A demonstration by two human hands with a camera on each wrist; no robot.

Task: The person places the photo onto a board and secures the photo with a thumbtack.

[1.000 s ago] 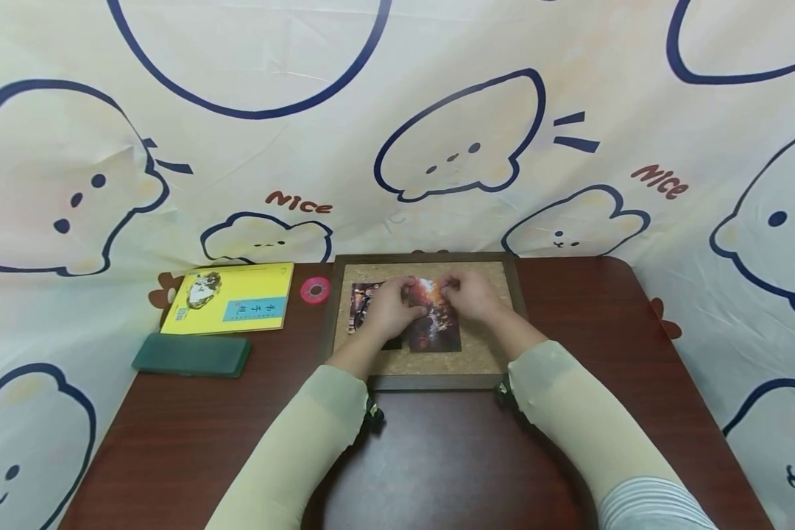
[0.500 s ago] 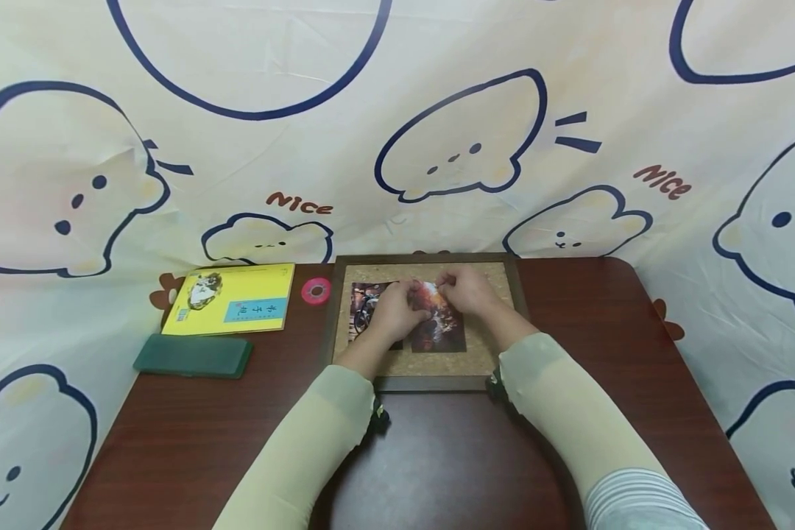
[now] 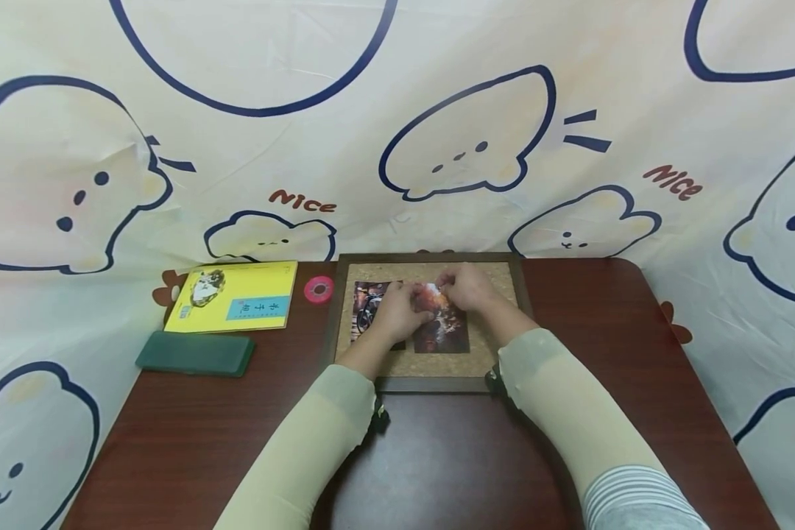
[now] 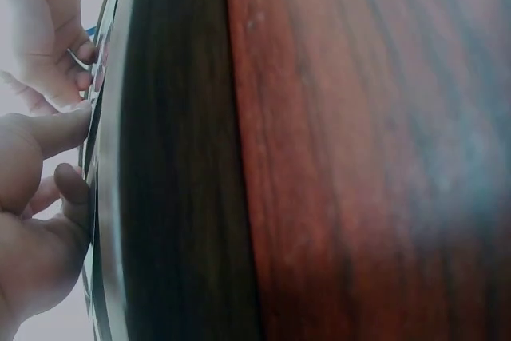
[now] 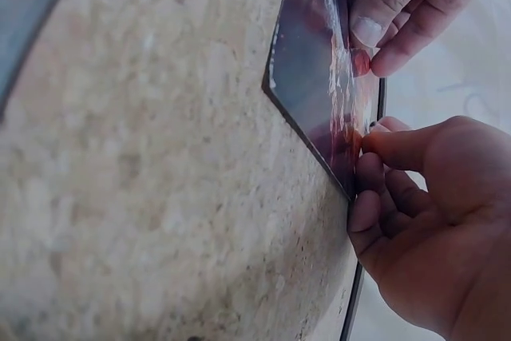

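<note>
A reddish, fiery-looking photo (image 3: 442, 327) lies on the cork board (image 3: 486, 353), which has a dark frame. My left hand (image 3: 396, 313) is at the photo's upper left, its thumb over the picture and its fingertips on the edge. At the upper right corner my right hand (image 3: 469, 287) pinches the photo between thumb and fingers. In the right wrist view the photo (image 5: 307, 61) lies between the left hand (image 5: 411, 5) and the right hand (image 5: 447, 213). A second photo (image 3: 364, 309), with wheel shapes, lies to the left, partly covered by the left hand.
Left of the board lie a pink ring-shaped item (image 3: 319, 289), a yellow book (image 3: 238, 291) with a blue label and a dark green case (image 3: 195, 353). The dark red-brown table (image 3: 397, 456) runs up to a patterned cloth backdrop (image 3: 344, 147).
The reddish photo has shifted slightly to the right on the board, both hands staying at its upper edge. The right forearm has come a little inward. The view has shifted slightly too.
</note>
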